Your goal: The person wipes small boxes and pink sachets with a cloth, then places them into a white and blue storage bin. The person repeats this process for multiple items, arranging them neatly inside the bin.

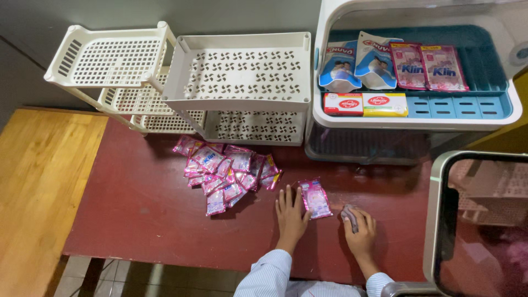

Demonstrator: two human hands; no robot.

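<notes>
My left hand lies flat on the dark red table, fingers spread, its fingertips beside a pink sachet that lies alone. My right hand is curled around a small greyish-pink thing, which looks like a crumpled sachet or a cloth. A heap of several pink sachets lies to the left of my hands, in front of the racks.
Two cream plastic shelf racks stand at the table's back. A white and blue rack at right holds pouches, pink sachets and two soap boxes. A dark screen fills the lower right. A light wooden surface adjoins on the left.
</notes>
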